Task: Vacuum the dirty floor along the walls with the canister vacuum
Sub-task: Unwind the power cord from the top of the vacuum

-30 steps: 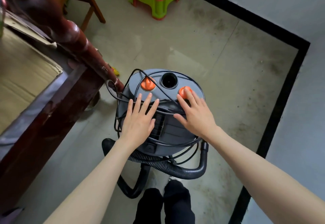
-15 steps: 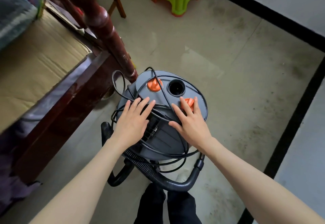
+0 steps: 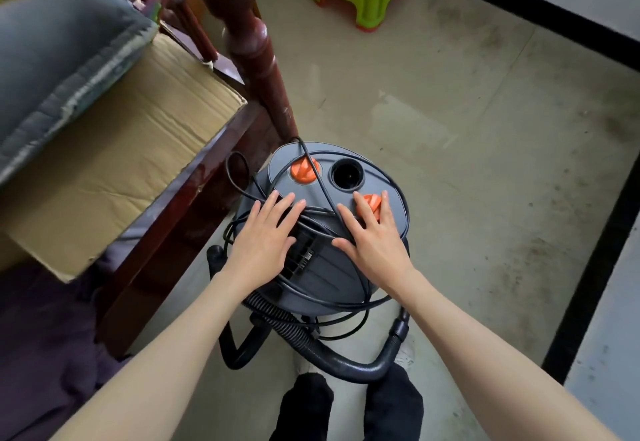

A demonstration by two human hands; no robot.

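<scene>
Grey round plastic vacuum (image 3: 322,277) stands upright on dirty floor (image 3: 485,163) beside dark wooden bedpost (image 3: 249,45). Black cord (image 3: 325,213) loops over top. Ribbed hose (image 3: 301,333) curls behind. Left hand (image 3: 265,241), right hand (image 3: 374,243) rest flat on lid, fingers straight.

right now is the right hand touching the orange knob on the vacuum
Touching. The head view shows the right hand flat on the vacuum lid, its straight fingers lying across the orange knob.

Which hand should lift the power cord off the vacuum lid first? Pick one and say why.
Left, probably. The left hand lies flat right on the black cord where its loops cross the vacuum lid. The right hand reaches farther forward, fingertips on an orange knob.
</scene>
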